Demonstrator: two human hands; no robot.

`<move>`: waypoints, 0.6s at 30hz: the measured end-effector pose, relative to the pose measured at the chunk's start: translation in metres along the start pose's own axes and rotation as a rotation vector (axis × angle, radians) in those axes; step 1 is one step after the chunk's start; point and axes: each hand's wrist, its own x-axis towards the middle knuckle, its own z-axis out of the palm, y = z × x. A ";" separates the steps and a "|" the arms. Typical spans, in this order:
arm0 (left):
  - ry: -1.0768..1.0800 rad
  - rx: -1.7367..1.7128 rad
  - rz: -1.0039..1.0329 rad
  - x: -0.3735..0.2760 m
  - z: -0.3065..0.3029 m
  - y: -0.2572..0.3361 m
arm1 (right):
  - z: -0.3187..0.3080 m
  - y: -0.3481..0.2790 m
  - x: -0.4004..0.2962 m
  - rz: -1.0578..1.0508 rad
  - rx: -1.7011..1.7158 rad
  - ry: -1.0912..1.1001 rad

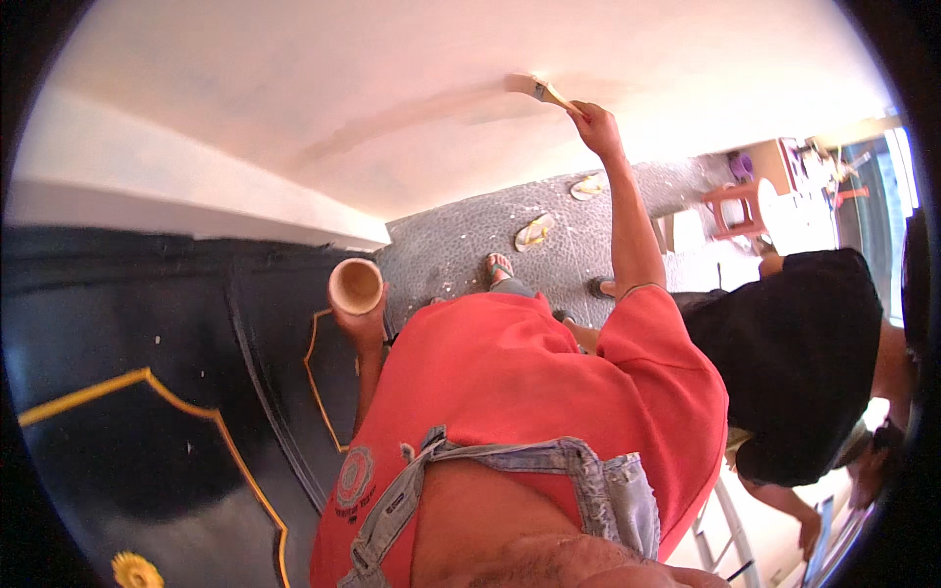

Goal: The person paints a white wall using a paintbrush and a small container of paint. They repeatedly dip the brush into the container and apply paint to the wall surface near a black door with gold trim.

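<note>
My right hand (597, 131) grips the wooden handle of a flat paintbrush (542, 90), its arm stretched out towards the wall. The bristles meet the pale wall (412, 66), at the end of a long darker, wet-looking streak (412, 117). On the other side, my left hand (362, 323) is wrapped around a round cup-like container (356, 287), held upright beside the dark door. Its inside is beige, with what looks like paint at the bottom.
A black panel door (191, 331) with gold trim stands at left. On the speckled floor (470, 220) lie two flip-flops (534, 232). A person in a black shirt (794, 360) is close at right, near a ladder (724, 522). Farther back stand a plastic stool (739, 209) and a purple bucket (741, 166).
</note>
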 end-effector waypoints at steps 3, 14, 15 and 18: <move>-0.043 0.055 0.008 0.003 0.013 0.005 | -0.037 0.031 0.001 0.090 -0.035 0.017; -0.118 0.105 -0.014 -0.004 0.050 0.023 | -0.109 0.169 -0.008 0.331 -0.120 0.214; -0.132 0.104 -0.018 -0.003 0.057 0.030 | -0.116 0.187 -0.010 0.341 -0.144 0.237; -0.187 0.112 -0.057 0.004 0.074 0.048 | -0.131 0.231 -0.004 0.290 -0.195 0.294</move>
